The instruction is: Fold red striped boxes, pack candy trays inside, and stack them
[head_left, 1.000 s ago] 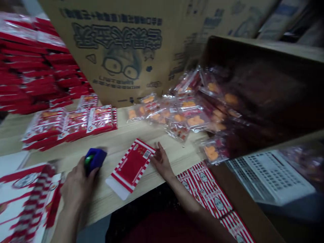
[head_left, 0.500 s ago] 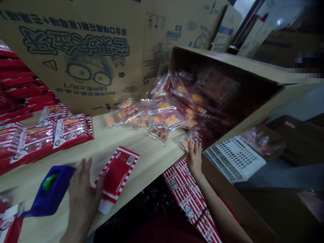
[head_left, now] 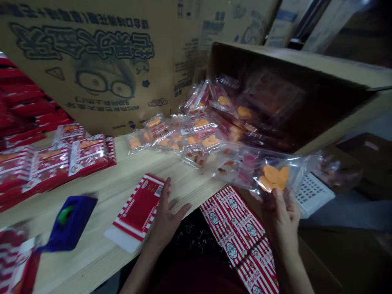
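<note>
My right hand (head_left: pixel 283 212) pinches the lower edge of a clear plastic packet (head_left: pixel 271 175) with orange shaped pieces inside, raised before the carton's mouth. My left hand (head_left: pixel 168 216), fingers apart, is at the right edge of a flat red-and-white striped box (head_left: pixel 139 210); whether it presses on the box I cannot tell. That box lies on the wooden table with its white flap out at the near end. More clear packets (head_left: pixel 196 132) spill in a heap from the open carton (head_left: pixel 288 57) onto the table. A blue tape dispenser (head_left: pixel 69 222) with green tape stands to the left.
Filled striped packs (head_left: pixel 88 153) line the left of the table (head_left: pixel 128 163), with a red stack (head_left: pixel 26 102) behind. A large printed carton (head_left: pixel 101 69) walls the back. Below the table edge lie striped boxes (head_left: pixel 235 228); a white crate (head_left: pixel 315 194) is at the right.
My right hand has lifted a clear packet from the carton's mouth and moved right with it. My left hand has moved right, from the box's left side to its right edge.
</note>
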`<move>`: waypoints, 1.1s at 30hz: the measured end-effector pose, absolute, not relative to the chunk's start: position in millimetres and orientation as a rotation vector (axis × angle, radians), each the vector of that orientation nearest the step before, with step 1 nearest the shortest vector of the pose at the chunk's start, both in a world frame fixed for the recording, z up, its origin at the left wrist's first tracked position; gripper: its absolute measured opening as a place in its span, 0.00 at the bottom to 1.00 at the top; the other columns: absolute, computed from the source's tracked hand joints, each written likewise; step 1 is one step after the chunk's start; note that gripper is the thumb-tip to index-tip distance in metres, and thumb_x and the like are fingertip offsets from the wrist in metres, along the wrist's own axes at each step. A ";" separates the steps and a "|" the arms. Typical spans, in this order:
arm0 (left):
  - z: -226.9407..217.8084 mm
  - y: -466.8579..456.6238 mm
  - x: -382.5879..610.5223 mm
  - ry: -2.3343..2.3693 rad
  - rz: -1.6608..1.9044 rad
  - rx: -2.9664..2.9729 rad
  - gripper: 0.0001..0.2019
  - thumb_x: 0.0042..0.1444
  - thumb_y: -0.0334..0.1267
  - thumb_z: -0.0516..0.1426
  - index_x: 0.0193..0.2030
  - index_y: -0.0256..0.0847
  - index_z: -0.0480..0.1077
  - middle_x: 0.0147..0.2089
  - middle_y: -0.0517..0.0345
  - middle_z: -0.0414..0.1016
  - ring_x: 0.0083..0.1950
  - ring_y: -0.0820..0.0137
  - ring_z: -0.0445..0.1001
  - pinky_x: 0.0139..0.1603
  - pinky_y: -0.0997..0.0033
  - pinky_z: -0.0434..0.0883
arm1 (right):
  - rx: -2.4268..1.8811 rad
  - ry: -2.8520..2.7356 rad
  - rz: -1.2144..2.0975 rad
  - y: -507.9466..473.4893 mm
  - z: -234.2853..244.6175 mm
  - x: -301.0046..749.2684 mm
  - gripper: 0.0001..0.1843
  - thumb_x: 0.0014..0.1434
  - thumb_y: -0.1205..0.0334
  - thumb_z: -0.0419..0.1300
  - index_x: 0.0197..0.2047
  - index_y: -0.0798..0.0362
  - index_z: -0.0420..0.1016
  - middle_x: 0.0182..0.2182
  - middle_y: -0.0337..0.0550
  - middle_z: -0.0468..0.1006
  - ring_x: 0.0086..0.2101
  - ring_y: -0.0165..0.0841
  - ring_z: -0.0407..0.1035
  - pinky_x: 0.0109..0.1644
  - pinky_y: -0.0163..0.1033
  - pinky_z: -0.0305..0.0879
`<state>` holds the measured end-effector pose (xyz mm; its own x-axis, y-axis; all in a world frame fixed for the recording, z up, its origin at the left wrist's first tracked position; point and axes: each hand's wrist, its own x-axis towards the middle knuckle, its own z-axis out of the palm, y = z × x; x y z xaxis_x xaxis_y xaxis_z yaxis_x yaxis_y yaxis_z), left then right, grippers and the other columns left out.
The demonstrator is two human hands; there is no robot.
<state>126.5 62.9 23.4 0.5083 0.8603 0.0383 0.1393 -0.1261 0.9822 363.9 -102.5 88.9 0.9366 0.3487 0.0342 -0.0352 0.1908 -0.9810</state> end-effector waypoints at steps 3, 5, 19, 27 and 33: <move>42.5 52.4 123.9 0.686 0.707 1.174 0.46 0.54 0.46 0.69 0.75 0.53 0.52 0.76 0.43 0.58 0.75 0.50 0.60 0.69 0.47 0.68 | -1.340 -0.254 0.635 -95.6 90.7 338.7 0.31 0.58 0.50 0.70 0.64 0.43 0.72 0.51 0.47 0.83 0.48 0.46 0.81 0.52 0.53 0.79; 47.2 46.4 109.7 0.658 0.651 0.958 0.38 0.53 0.46 0.70 0.69 0.47 0.63 0.68 0.42 0.72 0.65 0.50 0.74 0.61 0.49 0.75 | -1.370 -0.277 0.889 -86.3 75.4 317.4 0.30 0.56 0.48 0.72 0.61 0.43 0.75 0.51 0.47 0.84 0.48 0.47 0.81 0.52 0.53 0.79; 85.7 -10.7 -148.4 1.711 1.289 0.427 0.28 0.38 0.38 0.76 0.48 0.38 0.77 0.40 0.57 0.85 0.31 0.70 0.83 0.31 0.78 0.79 | -1.144 -2.665 0.739 124.0 41.1 219.1 0.79 0.31 0.60 0.84 0.78 0.35 0.42 0.78 0.46 0.34 0.74 0.63 0.24 0.71 0.72 0.14; 46.5 -25.1 -119.4 1.813 1.520 0.461 0.27 0.50 0.47 0.71 0.55 0.42 0.74 0.47 0.55 0.84 0.41 0.68 0.84 0.40 0.74 0.80 | -1.122 -2.824 0.908 144.5 2.6 185.9 0.75 0.39 0.56 0.76 0.79 0.43 0.34 0.73 0.58 0.55 0.73 0.60 0.41 0.71 0.70 0.17; 36.7 -34.6 -110.1 1.766 1.355 0.455 0.31 0.48 0.51 0.71 0.56 0.40 0.73 0.48 0.52 0.83 0.41 0.63 0.83 0.40 0.68 0.81 | -1.258 -2.686 0.689 109.6 -9.1 195.9 0.70 0.42 0.54 0.73 0.79 0.40 0.34 0.70 0.57 0.55 0.72 0.58 0.43 0.73 0.67 0.20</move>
<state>-110.1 -34.6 36.7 -0.5790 0.7120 -0.3972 -0.1993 0.3488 0.9157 195.9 109.6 -9.1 -0.6550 0.7488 -0.1015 0.7051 0.5575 -0.4383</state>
